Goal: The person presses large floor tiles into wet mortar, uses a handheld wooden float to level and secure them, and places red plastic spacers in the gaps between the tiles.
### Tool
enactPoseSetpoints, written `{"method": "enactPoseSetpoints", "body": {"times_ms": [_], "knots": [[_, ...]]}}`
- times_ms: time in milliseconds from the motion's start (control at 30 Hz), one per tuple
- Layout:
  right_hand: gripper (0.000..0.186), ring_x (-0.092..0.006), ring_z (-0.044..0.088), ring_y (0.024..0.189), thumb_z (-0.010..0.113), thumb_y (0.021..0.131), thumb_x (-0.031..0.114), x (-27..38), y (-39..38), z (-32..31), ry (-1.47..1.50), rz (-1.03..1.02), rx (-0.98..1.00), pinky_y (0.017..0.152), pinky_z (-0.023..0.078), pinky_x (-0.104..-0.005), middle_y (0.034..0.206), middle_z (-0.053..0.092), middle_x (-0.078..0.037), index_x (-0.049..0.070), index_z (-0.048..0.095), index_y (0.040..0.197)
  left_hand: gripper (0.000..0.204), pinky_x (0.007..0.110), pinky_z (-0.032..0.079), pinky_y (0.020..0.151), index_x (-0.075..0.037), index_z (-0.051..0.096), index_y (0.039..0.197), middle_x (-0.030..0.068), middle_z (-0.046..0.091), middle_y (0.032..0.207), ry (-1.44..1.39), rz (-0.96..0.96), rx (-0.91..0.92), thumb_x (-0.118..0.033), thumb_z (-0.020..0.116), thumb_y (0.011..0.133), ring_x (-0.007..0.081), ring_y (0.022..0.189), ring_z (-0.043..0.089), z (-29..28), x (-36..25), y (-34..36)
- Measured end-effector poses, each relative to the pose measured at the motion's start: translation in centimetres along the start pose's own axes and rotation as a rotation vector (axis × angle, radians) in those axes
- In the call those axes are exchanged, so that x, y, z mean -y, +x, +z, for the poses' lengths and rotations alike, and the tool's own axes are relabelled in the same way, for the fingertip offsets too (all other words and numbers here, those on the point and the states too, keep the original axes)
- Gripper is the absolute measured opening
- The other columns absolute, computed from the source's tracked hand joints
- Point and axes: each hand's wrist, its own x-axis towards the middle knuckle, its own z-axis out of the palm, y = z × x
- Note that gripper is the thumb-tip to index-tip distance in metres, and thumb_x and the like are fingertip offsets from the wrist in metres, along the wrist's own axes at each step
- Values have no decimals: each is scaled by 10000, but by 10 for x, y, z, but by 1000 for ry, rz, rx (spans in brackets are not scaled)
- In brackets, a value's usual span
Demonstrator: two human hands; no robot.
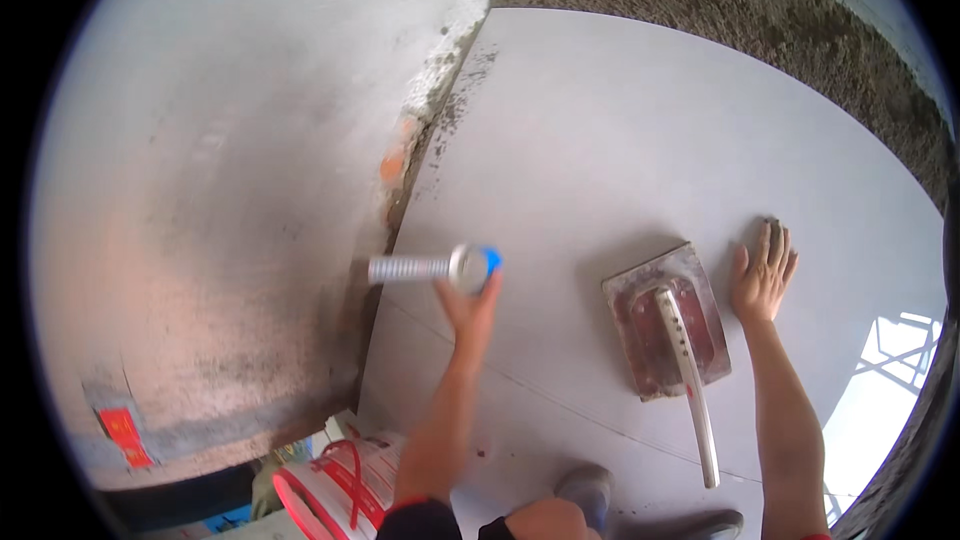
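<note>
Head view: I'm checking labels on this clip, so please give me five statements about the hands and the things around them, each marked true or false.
1. The right hand lies flat on the pale tile. True.
2. The left hand is empty. False: it holds a ribbed tool.
3. The long-handled block lies on the tile, between the hands. True.
4. The red-and-white bucket is at the lower right. False: it is at the lower left.
5. The right hand grips the block's handle. False: the handle is untouched.
</note>
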Motion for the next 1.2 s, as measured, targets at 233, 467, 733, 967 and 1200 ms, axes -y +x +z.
{"method": "enactPoseSetpoints", "body": {"times_ms": [233, 467, 733, 967, 1200], "knots": [[584, -296, 241, 1489, 546, 967, 346, 41, 36, 0, 138, 35, 16, 1218, 151, -534, 1541, 378, -106, 98, 407, 1476, 760, 385, 475, 948, 36, 416, 1294, 171, 546, 1204, 140, 217, 40, -190, 848, 711, 275, 1088, 576, 218, -26, 276], [624, -331, 278, 1472, 613, 916, 333, 44, 43, 0, 171, 30, 36, 1214, 161, -541, 1527, 390, -143, 95, 421, 1460, 776, 457, 478, 974, 45, 470, 1313, 251, 609, 1237, 319, 254, -198, -317, 833, 731, 395, 1135, 601, 292, -55, 380], [620, -361, 295, 1466, 544, 944, 343, 29, 43, 1, 110, 3, 43, 1212, 163, -543, 1534, 392, -164, 78, 398, 1485, 767, 470, 486, 977, 11, 429, 1343, 248, 623, 1213, 448, 149, -194, -358, 783, 771, 402, 1120, 616, 327, -59, 416], [663, -367, 298, 1460, 610, 895, 313, 34, 48, -1, 134, 12, 58, 1198, 176, -575, 1523, 396, -151, 91, 390, 1480, 935, 488, 379, 1096, 32, 314, 1468, 261, 512, 1383, 430, 189, -16, -451, 750, 796, 414, 1277, 500, 312, -66, 407], [650, -360, 304, 1458, 590, 901, 318, 37, 42, -4, 171, -4, 27, 1201, 184, -558, 1518, 401, -166, 77, 398, 1474, 901, 451, 115, 1235, 81, 213, 1525, 265, 211, 1600, 889, 482, 275, -592, 443, 972, 361, 1511, 151, 221, -17, 371]]}}
